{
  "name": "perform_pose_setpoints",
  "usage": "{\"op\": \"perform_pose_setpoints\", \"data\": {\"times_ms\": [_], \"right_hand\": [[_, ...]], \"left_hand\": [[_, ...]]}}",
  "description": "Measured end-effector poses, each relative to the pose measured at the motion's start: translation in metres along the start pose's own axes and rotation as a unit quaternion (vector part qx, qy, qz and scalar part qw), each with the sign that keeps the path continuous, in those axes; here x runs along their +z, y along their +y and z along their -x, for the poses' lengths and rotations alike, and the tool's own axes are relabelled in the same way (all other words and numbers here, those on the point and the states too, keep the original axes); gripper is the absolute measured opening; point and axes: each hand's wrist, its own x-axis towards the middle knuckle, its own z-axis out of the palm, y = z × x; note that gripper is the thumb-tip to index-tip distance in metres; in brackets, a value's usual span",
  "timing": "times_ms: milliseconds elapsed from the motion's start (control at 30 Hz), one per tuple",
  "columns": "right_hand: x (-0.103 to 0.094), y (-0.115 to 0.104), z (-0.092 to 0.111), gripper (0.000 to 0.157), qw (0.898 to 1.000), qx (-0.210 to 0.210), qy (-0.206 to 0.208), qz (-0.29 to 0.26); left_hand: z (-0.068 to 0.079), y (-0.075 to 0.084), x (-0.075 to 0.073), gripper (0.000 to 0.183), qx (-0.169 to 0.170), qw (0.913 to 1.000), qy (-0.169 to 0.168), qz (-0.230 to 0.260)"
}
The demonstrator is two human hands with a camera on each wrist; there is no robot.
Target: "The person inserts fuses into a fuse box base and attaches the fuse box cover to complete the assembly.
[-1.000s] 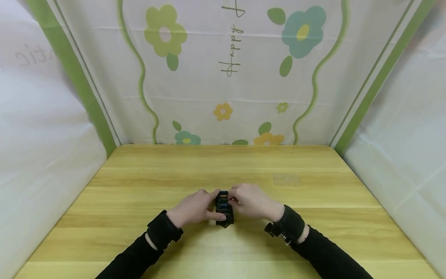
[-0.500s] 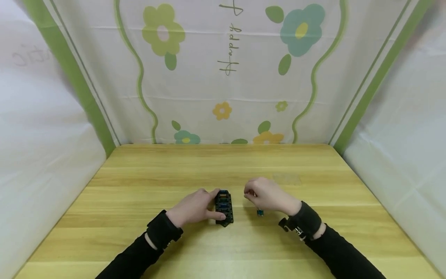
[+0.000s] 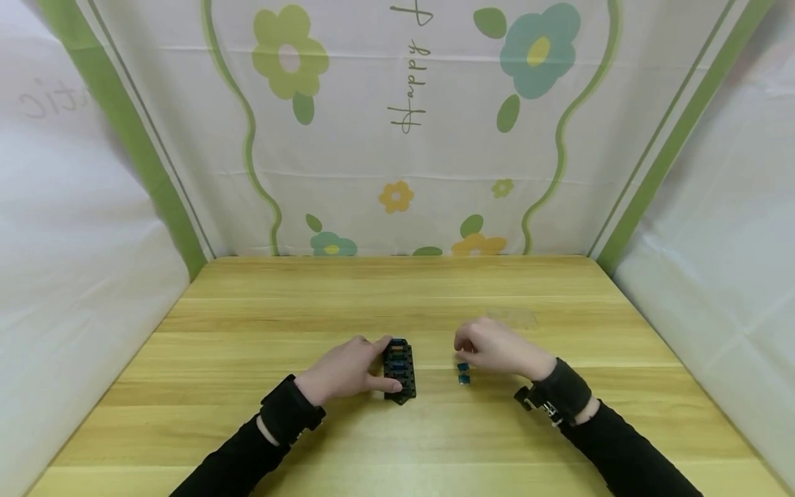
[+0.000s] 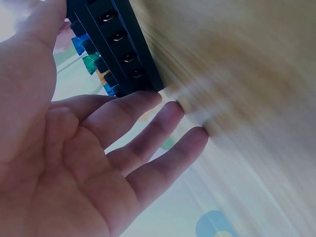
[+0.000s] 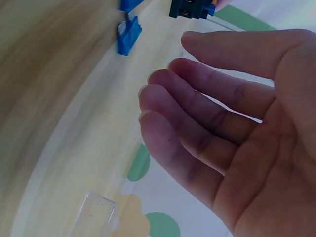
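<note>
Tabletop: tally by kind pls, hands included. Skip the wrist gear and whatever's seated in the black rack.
Hands: 2 (left hand, right hand)
Black rack: 1
Loose blue pieces: 2
Clear rectangular piece: 1
Total: 6

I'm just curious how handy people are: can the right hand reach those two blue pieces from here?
Probably yes. The right hand is right next to the blue pieces, its fingers look empty, and nothing seems to stand between.
</note>
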Motion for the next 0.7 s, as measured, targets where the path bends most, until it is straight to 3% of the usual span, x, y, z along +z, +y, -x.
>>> {"op": "perform_pose_setpoints", "data": {"times_ms": [333,700], "right_hand": [[0.0014,0.0062,0.0029,0.004,0.998,0.0,-0.042,-0.039],[0.0042,0.0071,0.0054,0.005,0.997,0.006,-0.055,-0.05]], "left_hand": [[0.0004,0.0013,0.0003,0.098,-0.01,0.9999,-0.002,0.003],[0.0014,0.0043,-0.0003,0.097,-0.008,1.0,0.004,0.004]]}}
